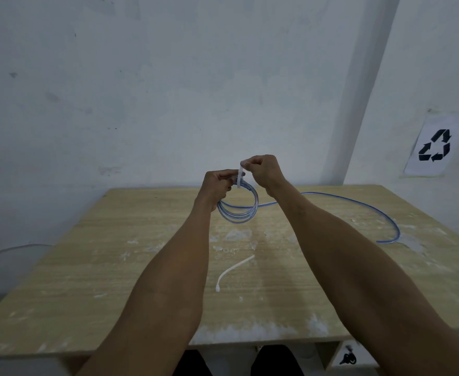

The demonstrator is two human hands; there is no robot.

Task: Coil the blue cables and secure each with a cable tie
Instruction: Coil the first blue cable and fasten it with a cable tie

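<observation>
Cable coil (238, 219) above table's (155, 190) far edge

Behind the left hand (217, 187) we lose the nine-o'clock side of the coil (246, 215); fingers of the right hand (263, 170) bury the top end of the cable tie (239, 180). The loose cable (315, 193) passes behind the right forearm (331, 240). The table (101, 253) is cut off at four o'clock.

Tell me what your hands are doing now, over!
Left hand grips coil. Right hand pinches tie at coil's top. Spare tie, loose cable on table. Nothing in the way.
</observation>
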